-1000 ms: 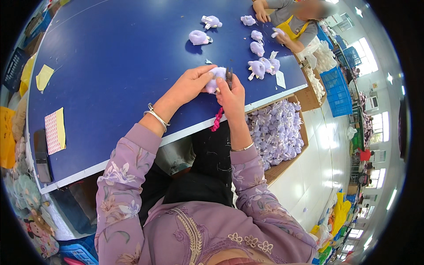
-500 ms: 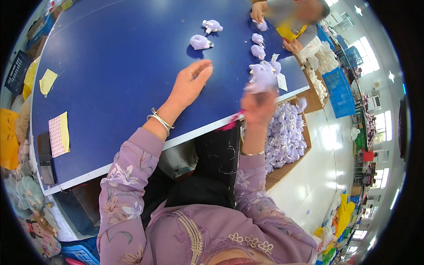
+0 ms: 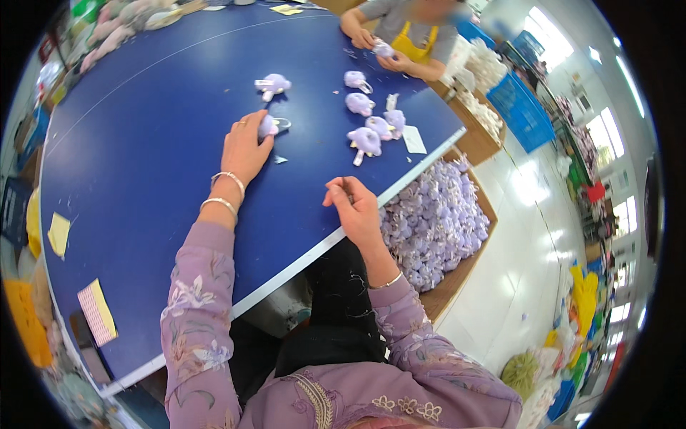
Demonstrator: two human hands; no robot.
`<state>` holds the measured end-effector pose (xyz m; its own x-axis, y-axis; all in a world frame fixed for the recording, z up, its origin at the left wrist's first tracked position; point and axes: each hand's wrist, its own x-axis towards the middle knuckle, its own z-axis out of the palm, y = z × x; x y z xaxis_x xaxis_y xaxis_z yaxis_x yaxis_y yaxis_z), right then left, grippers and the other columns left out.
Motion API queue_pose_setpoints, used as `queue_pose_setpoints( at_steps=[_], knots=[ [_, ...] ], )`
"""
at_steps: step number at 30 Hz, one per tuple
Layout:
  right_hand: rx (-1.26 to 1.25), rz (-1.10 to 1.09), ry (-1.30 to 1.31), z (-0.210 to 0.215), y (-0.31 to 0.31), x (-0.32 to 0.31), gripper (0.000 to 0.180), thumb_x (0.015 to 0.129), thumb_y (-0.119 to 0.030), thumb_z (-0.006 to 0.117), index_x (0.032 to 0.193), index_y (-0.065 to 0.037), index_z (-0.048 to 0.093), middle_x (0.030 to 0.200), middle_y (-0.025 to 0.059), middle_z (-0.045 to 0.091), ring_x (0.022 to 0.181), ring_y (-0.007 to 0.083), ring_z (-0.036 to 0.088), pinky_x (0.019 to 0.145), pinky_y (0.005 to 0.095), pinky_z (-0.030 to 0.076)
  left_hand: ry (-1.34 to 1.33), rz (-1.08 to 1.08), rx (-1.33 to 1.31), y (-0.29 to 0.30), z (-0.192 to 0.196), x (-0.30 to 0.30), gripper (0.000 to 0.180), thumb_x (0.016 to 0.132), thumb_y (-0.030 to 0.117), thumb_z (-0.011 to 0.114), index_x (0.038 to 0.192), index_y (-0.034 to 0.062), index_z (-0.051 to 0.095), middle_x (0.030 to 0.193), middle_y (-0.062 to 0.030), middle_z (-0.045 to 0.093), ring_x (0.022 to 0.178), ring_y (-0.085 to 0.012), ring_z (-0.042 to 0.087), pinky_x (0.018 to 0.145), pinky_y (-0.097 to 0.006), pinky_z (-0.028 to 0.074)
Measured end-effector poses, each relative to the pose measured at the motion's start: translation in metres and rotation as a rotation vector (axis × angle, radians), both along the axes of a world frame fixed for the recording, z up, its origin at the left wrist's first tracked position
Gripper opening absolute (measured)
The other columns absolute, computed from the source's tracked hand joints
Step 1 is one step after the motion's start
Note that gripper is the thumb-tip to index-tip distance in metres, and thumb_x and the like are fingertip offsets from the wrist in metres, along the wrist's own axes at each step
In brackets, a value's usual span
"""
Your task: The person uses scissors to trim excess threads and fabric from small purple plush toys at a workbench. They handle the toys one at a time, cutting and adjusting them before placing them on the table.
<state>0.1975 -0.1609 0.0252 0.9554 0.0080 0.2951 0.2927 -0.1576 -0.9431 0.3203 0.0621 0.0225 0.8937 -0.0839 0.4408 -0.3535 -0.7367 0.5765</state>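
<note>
My left hand (image 3: 244, 149) is closed over a small lavender plush toy (image 3: 268, 127) on the blue table. Much of the toy is hidden by the fingers, and a looped end sticks out to its right. Just beyond it lies another lavender plush toy (image 3: 274, 86) with a white tag. My right hand (image 3: 357, 209) hovers near the table's front edge with its fingers curled in. A bit of something dark shows between those fingers, too small to make out. Several more lavender plush toys (image 3: 366, 141) lie in a loose row farther right.
A cardboard box (image 3: 457, 279) full of lavender plush pieces stands below the table edge at the right. A white paper (image 3: 414, 140) lies near that edge. Across the table a co-worker in a yellow apron (image 3: 414, 44) handles a similar toy. Sticker sheets (image 3: 97, 312) lie at the left.
My left hand has come down onto a plush toy. My right hand has drawn back toward me, and the toy near it now lies with the group on the table. The view has shifted.
</note>
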Motion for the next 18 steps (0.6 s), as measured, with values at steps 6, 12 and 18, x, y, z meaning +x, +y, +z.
queue_pose_setpoints(
  at_steps=[6,12,18],
  knots=[
    [0.006,0.041,0.109,0.005,-0.004,-0.003,0.015,0.096,-0.012,0.056,0.096,0.002,0.061,0.076,0.0006,0.061,0.069,0.0045,0.053,0.061,0.0200,0.040,0.077,-0.067,-0.204,-0.013,0.008,-0.011,0.040,0.083,0.022,0.070,0.117,0.0029,0.061,0.109,-0.0125,0.065,0.095,-0.0260,0.064,0.085,-0.033,0.050],
    [0.066,-0.158,0.119,0.031,-0.042,0.069,0.028,0.096,-0.025,0.055,0.094,0.001,0.065,0.068,-0.0012,0.056,0.059,0.0063,0.050,0.052,0.0243,0.039,0.182,-0.049,-0.325,-0.015,0.015,-0.014,0.038,0.084,0.022,0.069,0.115,0.0012,0.062,0.104,-0.0122,0.068,0.089,-0.0206,0.066,0.082,-0.031,0.051],
    [0.006,-0.354,-0.023,0.049,-0.132,0.245,0.039,0.085,-0.014,0.058,0.123,-0.008,0.060,0.070,-0.0012,0.053,0.052,0.0071,0.045,0.045,0.0240,0.037,0.199,-0.052,-0.310,-0.015,0.013,-0.009,0.036,0.086,0.019,0.068,0.117,0.0009,0.061,0.100,-0.0098,0.067,0.086,-0.0153,0.063,0.079,-0.029,0.051]
  ],
)
